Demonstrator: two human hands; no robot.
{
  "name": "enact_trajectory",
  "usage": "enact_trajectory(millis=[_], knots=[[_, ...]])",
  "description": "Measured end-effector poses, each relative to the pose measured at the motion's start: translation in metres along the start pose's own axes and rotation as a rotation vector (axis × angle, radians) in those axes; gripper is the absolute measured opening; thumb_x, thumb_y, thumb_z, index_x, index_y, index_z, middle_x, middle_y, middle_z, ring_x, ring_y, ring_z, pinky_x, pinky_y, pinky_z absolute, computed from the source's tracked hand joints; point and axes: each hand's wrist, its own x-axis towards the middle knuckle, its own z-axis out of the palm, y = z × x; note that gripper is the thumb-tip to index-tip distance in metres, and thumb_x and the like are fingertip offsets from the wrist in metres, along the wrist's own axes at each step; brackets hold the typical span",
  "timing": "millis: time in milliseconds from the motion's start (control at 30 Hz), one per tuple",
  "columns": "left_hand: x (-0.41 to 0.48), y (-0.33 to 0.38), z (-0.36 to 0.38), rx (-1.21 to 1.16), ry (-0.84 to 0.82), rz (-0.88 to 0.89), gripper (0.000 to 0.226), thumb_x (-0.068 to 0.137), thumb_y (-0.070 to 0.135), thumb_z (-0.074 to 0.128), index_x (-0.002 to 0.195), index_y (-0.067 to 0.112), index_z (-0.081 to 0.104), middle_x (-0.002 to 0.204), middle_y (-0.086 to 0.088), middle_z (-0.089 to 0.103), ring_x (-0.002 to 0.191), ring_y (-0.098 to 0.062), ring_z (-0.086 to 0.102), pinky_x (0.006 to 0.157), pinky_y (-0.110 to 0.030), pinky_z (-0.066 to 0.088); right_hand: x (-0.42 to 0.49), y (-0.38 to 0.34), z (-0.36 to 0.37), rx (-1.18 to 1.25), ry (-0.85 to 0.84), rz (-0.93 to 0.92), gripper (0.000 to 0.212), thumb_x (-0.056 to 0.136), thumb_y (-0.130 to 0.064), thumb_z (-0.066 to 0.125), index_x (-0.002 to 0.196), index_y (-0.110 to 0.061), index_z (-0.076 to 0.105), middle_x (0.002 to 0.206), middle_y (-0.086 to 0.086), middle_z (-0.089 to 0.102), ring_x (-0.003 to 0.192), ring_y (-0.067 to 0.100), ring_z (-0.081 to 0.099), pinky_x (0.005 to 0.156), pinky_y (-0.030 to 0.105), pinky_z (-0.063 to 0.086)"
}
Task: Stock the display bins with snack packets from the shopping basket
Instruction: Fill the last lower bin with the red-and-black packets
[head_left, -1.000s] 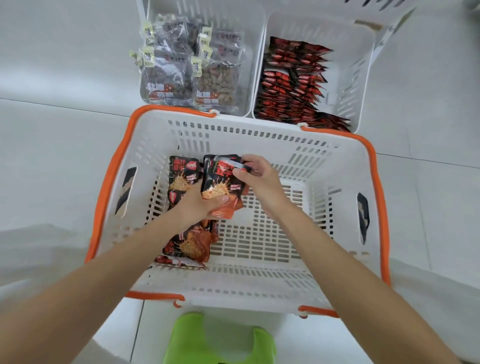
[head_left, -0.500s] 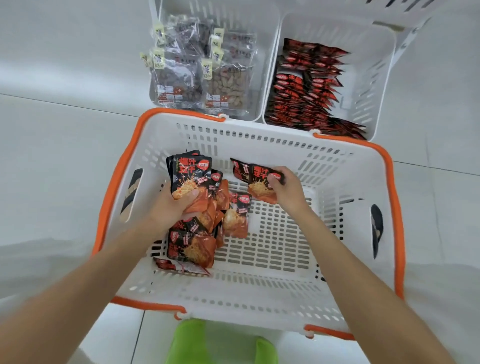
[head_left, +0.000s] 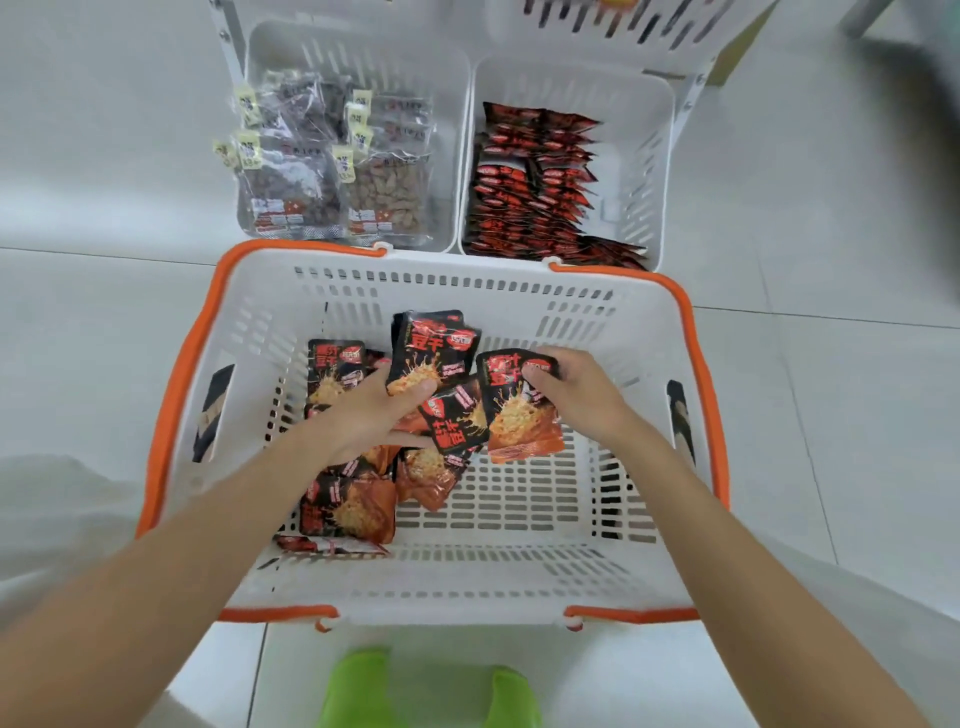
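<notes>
Right hand (head_left: 582, 400) moved nearer left hand (head_left: 371, 413) over basket (head_left: 171, 415) centre; fingers (head_left: 540, 373) of both curled round packets (head_left: 519, 415); slick overfull stack (head_left: 434, 353) could spill.

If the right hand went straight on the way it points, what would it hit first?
Likely the stack held by the left hand, just past the packet the right hand grips; depth unclear.

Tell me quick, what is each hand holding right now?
Left hand: closed on a stack of snack packets.
Right hand: closed on a single snack packet.
</notes>
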Motion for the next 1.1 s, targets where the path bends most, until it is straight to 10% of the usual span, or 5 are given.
enact_trajectory(millis=[300, 500, 633, 933, 1100], knots=[[-0.012, 0.009, -0.008, 0.075, 0.081, 0.096, 0.061, 0.075, 0.023, 0.08, 0.127, 0.026, 0.05, 0.122, -0.002, 0.066, 0.105, -0.023, 0.068, 0.088, -0.048, 0.057, -0.002, -0.045, 0.005, -0.256, 0.004, -0.227, 0.022, 0.096, -0.021, 0.059, 0.114, -0.008, 0.065, 0.128, -0.002, 0.056, 0.116, 0.01, 0.051, 0.101, 0.022, 0.036], [-0.025, 0.021, -0.012, -0.093, 0.093, 0.08, 0.092, 0.071, 0.057, 0.072, 0.148, 0.027, 0.031, 0.147, -0.002, 0.048, 0.128, -0.023, 0.053, 0.106, -0.059, 0.041, -0.011, -0.072, 0.029, -0.286, -0.071, -0.255, 0.04, 0.09, -0.025, 0.069, 0.125, -0.022, 0.051, 0.131, -0.005, 0.048, 0.112, 0.006, 0.047, 0.094, 0.02, 0.035], [-0.03, 0.035, -0.013, -0.222, 0.148, 0.199, 0.059, 0.096, 0.054, 0.039, 0.138, 0.013, 0.044, 0.127, -0.01, 0.066, 0.11, -0.02, 0.066, 0.1, -0.049, 0.05, -0.006, -0.078, 0.021, -0.183, -0.124, -0.122, 0.025, 0.09, -0.021, 0.07, 0.114, -0.02, 0.065, 0.107, -0.003, 0.068, 0.097, 0.015, 0.063, 0.088, 0.033, 0.051], [-0.044, 0.034, -0.004, -0.187, 0.114, 0.268, 0.089, 0.084, 0.06, 0.05, 0.155, 0.028, 0.009, 0.152, 0.005, 0.033, 0.107, -0.019, 0.065, 0.094, -0.042, 0.054, 0.002, -0.084, 0.032, 0.028, 0.314, -0.159, 0.027, 0.094, -0.027, 0.064, 0.072, -0.011, 0.065, 0.07, 0.012, 0.067, 0.064, 0.026, 0.061, 0.059, 0.038, 0.048], [-0.046, 0.042, 0.003, -0.128, 0.037, 0.229, 0.072, 0.074, 0.034, 0.079, 0.136, 0.035, 0.041, 0.131, 0.01, 0.057, 0.126, -0.017, 0.052, 0.098, -0.045, 0.042, -0.003, -0.085, 0.043, -0.115, 0.354, -0.263, 0.027, 0.095, -0.033, 0.061, 0.094, -0.01, 0.076, 0.099, 0.001, 0.071, 0.099, 0.016, 0.06, 0.091, 0.035, 0.046]])
